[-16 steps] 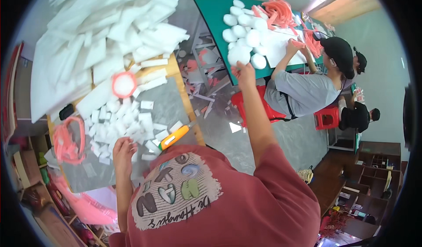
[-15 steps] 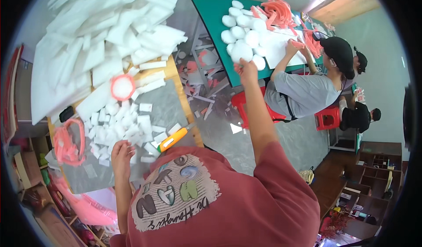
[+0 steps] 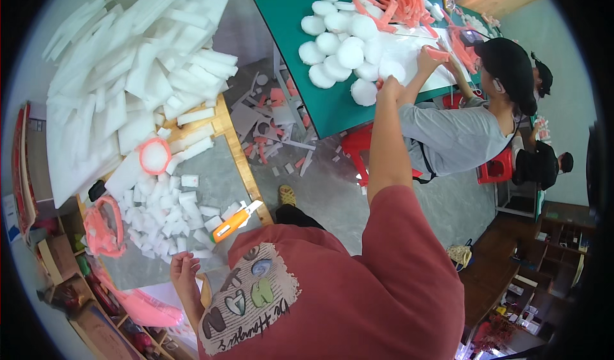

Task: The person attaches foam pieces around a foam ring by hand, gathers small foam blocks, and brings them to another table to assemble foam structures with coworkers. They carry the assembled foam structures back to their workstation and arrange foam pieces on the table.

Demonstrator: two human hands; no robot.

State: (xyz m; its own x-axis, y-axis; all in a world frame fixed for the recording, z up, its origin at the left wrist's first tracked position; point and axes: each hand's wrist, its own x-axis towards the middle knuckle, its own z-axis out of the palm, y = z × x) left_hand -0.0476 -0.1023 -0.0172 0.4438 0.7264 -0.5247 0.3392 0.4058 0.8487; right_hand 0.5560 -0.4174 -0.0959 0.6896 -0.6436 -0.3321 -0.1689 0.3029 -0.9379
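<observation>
My right hand [image 3: 390, 90] reaches out over the near edge of the green table. Its fingers are pinched together at the rim of a white foam disc [image 3: 392, 72]; the exact grip is partly hidden. Close by, another white disc [image 3: 364, 93] lies at the table edge, beside a cluster of white discs [image 3: 349, 53]. Low at the left, my left hand [image 3: 184, 270] hangs by the grey worktable's front edge, fingers loosely curled and holding nothing visible. Small white foam blocks [image 3: 160, 216] and an orange utility knife [image 3: 233, 223] lie just beyond it.
White foam strips [image 3: 141, 72] are heaped on the wood-edged table, with a pink ring [image 3: 154, 156] before them. A person in grey [image 3: 448, 126] sits at the green table [image 3: 300, 107], handling a pink piece. Foam scraps [image 3: 275, 113] litter the floor. A red stool [image 3: 358, 149] stands nearby.
My right hand has moved right along the green table's edge, away from the disc it was touching. My left hand has drawn back from the small foam blocks. My view has shifted.
</observation>
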